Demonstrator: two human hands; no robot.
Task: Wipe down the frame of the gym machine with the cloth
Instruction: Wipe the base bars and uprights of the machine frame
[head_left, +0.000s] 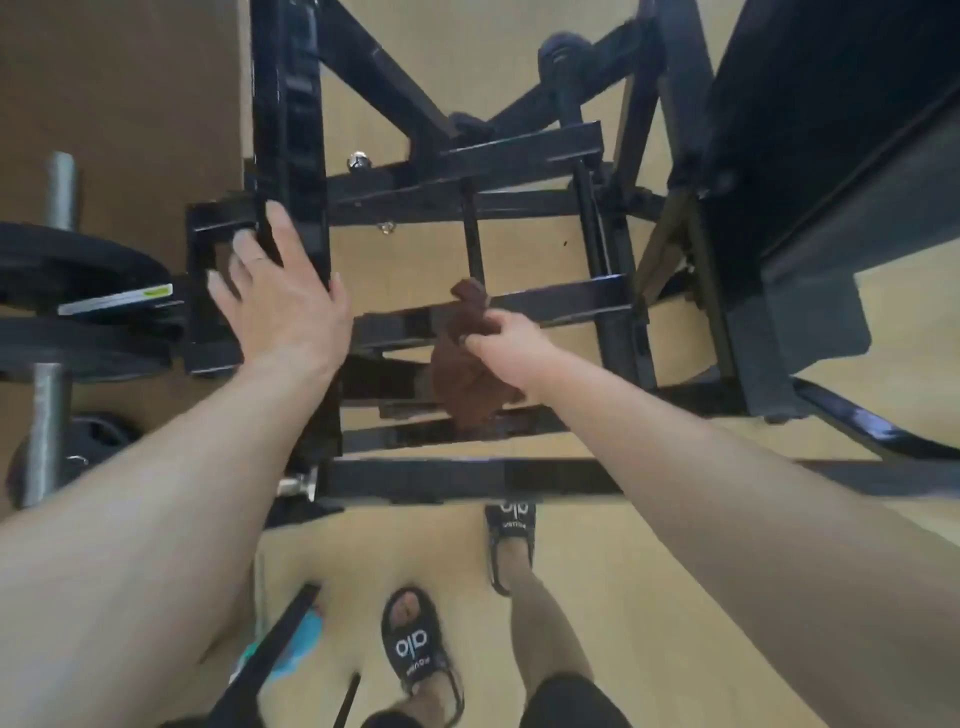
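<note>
The black steel frame of the gym machine (550, 301) fills the middle of the view, with several cross bars over a light wood floor. My right hand (511, 345) grips a dark brown cloth (467, 358) bunched against a middle cross bar; part of the cloth hangs below the bar. My left hand (280, 291) rests with straight, spread fingers on the upright post (296, 156) at the frame's left side.
Black weight plates (78, 270) on steel pegs (44, 431) sit at the left. A dark padded seat or bench (831, 182) stands at the right. My feet in black sandals (415, 649) stand on the wood floor in front of the frame's near bar (467, 478).
</note>
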